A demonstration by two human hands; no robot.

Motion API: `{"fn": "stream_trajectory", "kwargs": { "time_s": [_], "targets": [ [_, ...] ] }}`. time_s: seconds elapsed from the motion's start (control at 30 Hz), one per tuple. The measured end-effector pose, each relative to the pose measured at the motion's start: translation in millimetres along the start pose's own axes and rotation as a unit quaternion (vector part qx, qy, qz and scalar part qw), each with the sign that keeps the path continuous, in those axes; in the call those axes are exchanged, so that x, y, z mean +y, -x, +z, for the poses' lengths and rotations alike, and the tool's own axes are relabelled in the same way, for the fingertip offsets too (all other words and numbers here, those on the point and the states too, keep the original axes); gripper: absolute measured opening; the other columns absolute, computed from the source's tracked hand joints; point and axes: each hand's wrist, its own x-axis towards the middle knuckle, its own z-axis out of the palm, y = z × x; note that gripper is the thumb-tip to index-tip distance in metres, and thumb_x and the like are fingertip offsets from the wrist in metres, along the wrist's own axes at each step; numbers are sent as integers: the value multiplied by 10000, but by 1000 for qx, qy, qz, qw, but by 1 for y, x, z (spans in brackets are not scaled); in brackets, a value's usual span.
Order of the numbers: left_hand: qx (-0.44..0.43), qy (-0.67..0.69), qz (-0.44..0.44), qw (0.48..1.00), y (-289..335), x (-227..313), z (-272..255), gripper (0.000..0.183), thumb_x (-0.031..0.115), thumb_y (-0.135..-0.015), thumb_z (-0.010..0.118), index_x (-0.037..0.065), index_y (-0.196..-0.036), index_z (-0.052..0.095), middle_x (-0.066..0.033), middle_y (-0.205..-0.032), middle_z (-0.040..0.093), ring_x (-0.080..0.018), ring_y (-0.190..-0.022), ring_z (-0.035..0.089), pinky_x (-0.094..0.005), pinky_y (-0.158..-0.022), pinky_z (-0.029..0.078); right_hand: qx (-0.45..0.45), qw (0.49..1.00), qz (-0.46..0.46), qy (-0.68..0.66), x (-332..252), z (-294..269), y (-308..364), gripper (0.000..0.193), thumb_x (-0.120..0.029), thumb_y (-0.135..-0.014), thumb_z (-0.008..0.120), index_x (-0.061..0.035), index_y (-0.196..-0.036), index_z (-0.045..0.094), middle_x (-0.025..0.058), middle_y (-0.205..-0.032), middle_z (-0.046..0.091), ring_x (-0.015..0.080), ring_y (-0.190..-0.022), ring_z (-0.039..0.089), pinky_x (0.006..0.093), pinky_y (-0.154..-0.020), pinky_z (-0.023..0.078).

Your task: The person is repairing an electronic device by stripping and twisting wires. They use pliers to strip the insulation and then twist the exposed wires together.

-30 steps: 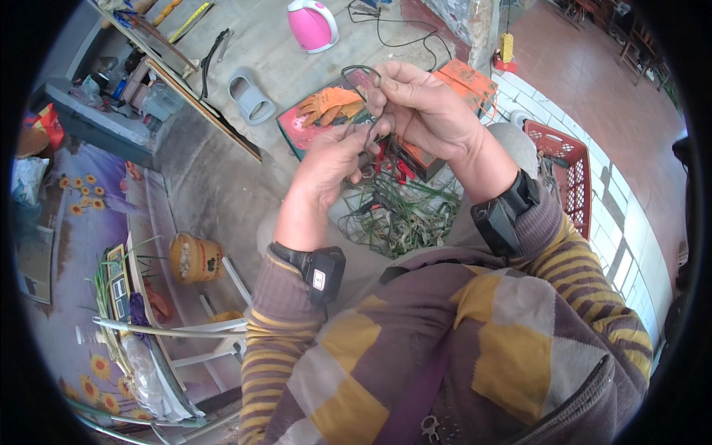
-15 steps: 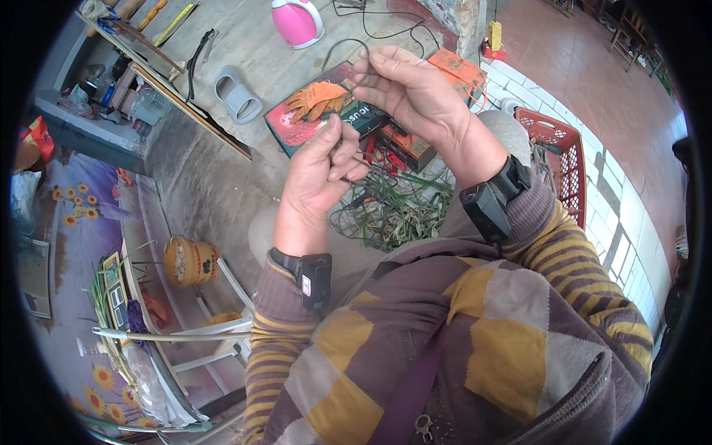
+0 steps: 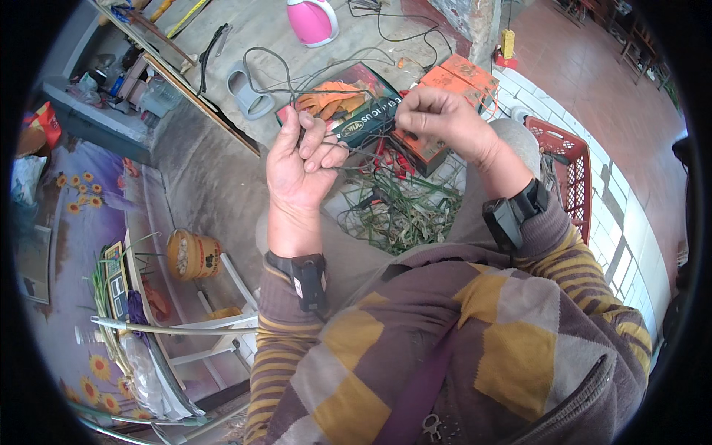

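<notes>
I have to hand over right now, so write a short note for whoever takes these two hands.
Left hand: closed on a thin dark wire that loops up above it.
Right hand: fingertips pinch the same wire; a short span runs between the hands.
Below: tangled wire pile, orange gloves on a dark box.
Done: wire lifted and gripped by both hands.
Left: the pile remains tangled.

Light: even daylight, bright, soft shadows.
Glare: none marked.
Focus: centre sharp; rim slightly soft.
Distortion: strong fisheye bending at edges; black vignette surrounded the frame.
</notes>
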Motion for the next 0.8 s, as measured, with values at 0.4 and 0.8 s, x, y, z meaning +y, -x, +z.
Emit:
{"fn": "stream_trajectory", "kwargs": {
  "time_s": [0.4,0.8],
  "targets": [
    [28,-43,36,998,3,-7,7,292,313,-954,438,78,-821,547,32,-531,334,-72,-414,280,-230,-488,291,-86,990,-107,8,13,44,4,271,-109,-728,740,-40,-950,602,-46,-736,526,27,-644,458,181,-564,402],
    [43,-93,16,995,5,-14,12,281,297,-954,446,67,-845,565,32,-541,372,-67,-424,301,-234,-494,296,4,938,-279,207,11,46,4,127,-106,-782,654,-20,-862,607,6,-710,540,85,-614,505,247,-571,437]
  ]
}}
